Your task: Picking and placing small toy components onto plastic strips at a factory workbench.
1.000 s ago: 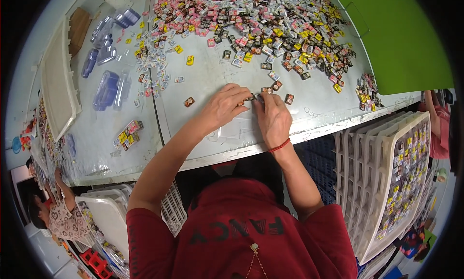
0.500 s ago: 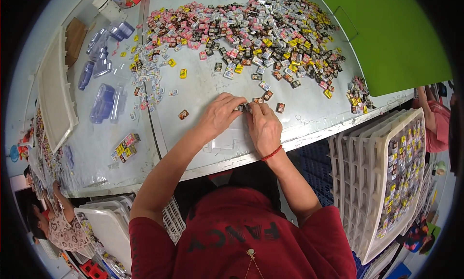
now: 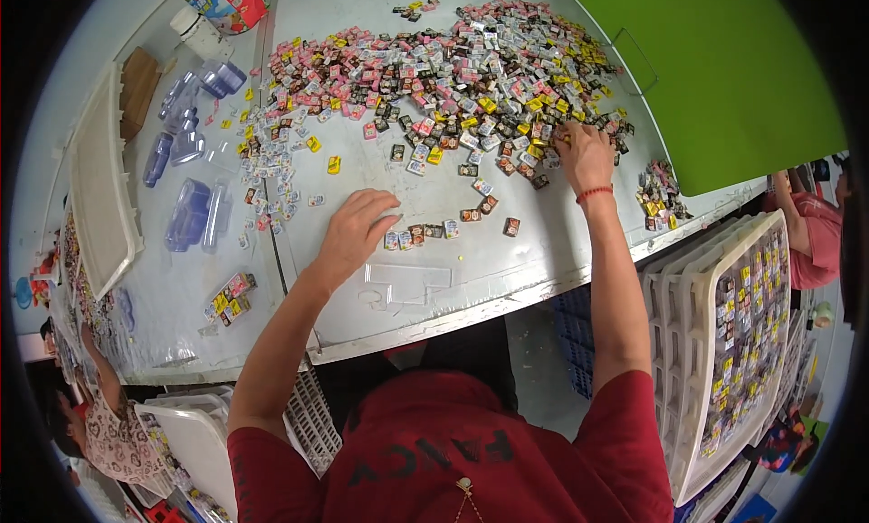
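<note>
My left hand [image 3: 355, 233] hovers over the table, thumb and curved fingers apart, with nothing visible in it. Just right of its fingertips lies a short row of small box-shaped packets [image 3: 417, 235], white-blue and brown. Farther right, my right hand [image 3: 587, 159] reaches into the near right side of a large pile of packets [image 3: 471, 79] in pink, black, white, brown and yellow. Its fingers bend down together among the packets; whatever is under the fingertips is hidden. A clear stepped plastic piece [image 3: 407, 286] lies near the front edge, below the row.
Clear bluish plastic shells [image 3: 188, 215] and a white jar [image 3: 201, 32] stand left. A packed cluster of packets [image 3: 230, 298] lies at the near left. A green board [image 3: 715, 79] covers the far right; stacked white trays [image 3: 724, 342] stand below the right edge. Co-workers appear at both sides.
My hands have parted. The right has moved right and away into the pile; the left has drawn back to the left, uncovering the row of packets and the clear plastic piece.
</note>
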A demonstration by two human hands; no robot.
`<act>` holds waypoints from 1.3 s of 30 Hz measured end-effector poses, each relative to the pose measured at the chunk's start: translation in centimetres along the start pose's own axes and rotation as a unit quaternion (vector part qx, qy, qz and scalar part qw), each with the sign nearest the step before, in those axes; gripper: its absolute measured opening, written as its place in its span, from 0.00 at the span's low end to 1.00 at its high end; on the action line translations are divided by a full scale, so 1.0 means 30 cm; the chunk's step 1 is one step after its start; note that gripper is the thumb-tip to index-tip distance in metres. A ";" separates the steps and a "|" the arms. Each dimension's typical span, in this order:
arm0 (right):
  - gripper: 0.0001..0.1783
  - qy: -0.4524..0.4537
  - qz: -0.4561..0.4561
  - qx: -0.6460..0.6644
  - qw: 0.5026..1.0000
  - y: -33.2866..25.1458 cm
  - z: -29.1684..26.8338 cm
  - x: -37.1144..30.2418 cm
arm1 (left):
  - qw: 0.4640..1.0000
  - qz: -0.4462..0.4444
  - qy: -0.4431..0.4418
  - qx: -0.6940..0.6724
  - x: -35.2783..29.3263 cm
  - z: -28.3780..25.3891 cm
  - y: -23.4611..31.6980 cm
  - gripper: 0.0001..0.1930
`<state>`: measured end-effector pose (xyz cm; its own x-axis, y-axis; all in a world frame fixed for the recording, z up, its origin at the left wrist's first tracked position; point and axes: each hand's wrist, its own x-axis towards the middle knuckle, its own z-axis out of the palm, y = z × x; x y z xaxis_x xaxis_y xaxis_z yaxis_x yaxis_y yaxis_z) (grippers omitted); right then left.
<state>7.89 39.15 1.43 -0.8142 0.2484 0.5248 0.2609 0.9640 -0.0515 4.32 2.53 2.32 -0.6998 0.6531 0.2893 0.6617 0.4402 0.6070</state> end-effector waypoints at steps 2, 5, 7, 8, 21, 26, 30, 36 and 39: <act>0.10 -0.052 0.008 0.008 0.999 0.019 0.025 0.036 | 1.000 0.018 0.009 0.024 -0.032 -0.015 -0.014 0.11; 0.08 -0.099 0.027 0.038 0.994 0.075 0.076 0.048 | 0.994 -0.039 0.096 0.045 -0.031 -0.084 -0.101 0.11; 0.09 -0.125 0.008 0.081 0.989 0.137 0.072 0.058 | 0.974 -0.171 0.149 0.007 0.005 -0.157 -0.156 0.10; 0.10 -0.092 -0.001 0.103 0.990 0.163 0.090 0.049 | 0.972 -0.179 0.154 0.016 0.015 -0.182 -0.187 0.10; 0.16 -0.089 0.027 0.176 0.980 0.117 0.142 0.057 | 0.973 -0.001 0.026 0.228 0.117 -0.095 -0.315 0.10; 0.16 -0.024 -0.005 0.115 0.993 0.099 0.111 0.045 | 0.976 0.082 0.112 0.170 0.054 -0.086 -0.318 0.11; 0.17 0.042 -0.082 0.194 0.977 -0.042 -0.081 0.009 | 0.985 0.020 0.059 0.163 0.033 -0.121 -0.252 0.11; 0.12 -0.176 -0.080 0.385 0.902 -0.303 -0.239 -0.283 | 0.986 0.029 0.036 0.162 -0.033 -0.093 -0.205 0.10; 0.15 -0.142 -0.143 0.293 0.935 -0.344 -0.214 -0.348 | 0.979 0.052 0.074 0.182 -0.027 -0.091 -0.188 0.09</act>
<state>17.03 26.00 1.93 -0.9339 -0.0920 0.3454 -0.2491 0.8605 -0.4445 0.43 -2.16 0.69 -0.6368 0.6216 0.4562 0.7650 0.5834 0.2728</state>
